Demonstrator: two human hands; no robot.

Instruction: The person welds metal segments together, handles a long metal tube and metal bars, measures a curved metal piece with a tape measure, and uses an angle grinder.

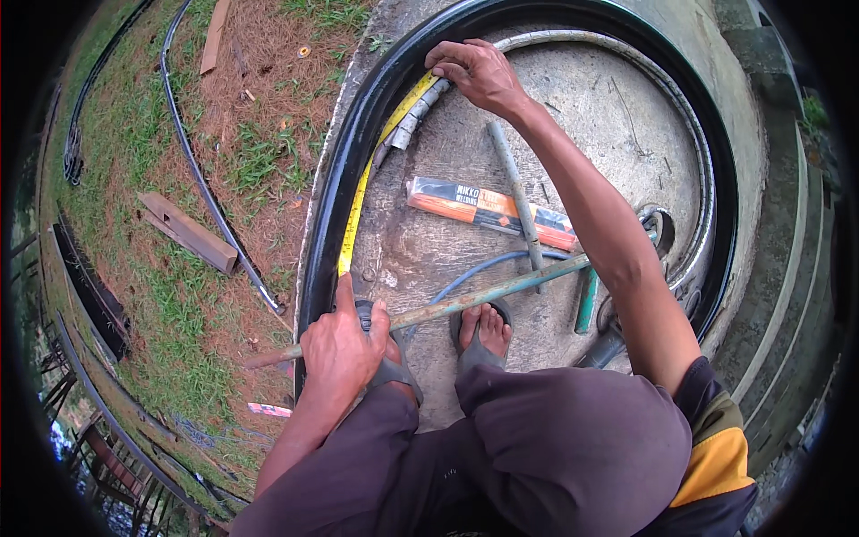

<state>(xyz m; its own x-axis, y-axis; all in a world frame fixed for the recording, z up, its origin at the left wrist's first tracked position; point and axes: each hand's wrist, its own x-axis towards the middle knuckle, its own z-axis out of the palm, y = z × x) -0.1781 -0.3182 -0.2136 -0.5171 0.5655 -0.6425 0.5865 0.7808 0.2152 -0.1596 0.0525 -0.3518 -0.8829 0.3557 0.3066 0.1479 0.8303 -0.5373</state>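
Note:
A yellow measuring tape [358,204] is laid in a curve along the inner side of a large bent black tube [324,242]. My right hand [481,79] pinches its upper end between thumb and fingers, beside a grey-wrapped hose [413,116]. At the tape's lower end, the outstretched index fingertip of my left hand [344,345] touches it. That thumb stands apart; the other fingers are partly hidden. Passing by my left hand, a long greenish, rusty pipe [483,294] slants across the concrete. No tape case shows.
Between my arms lie an orange and black packet [492,213], a thin grey pipe [517,197] and a blue cord [483,266]. A green tube [586,302] lies by my right forearm. Grass to the left holds a wooden block [190,234] and a long bent tube [201,174]. Concrete steps [778,286] rise at right.

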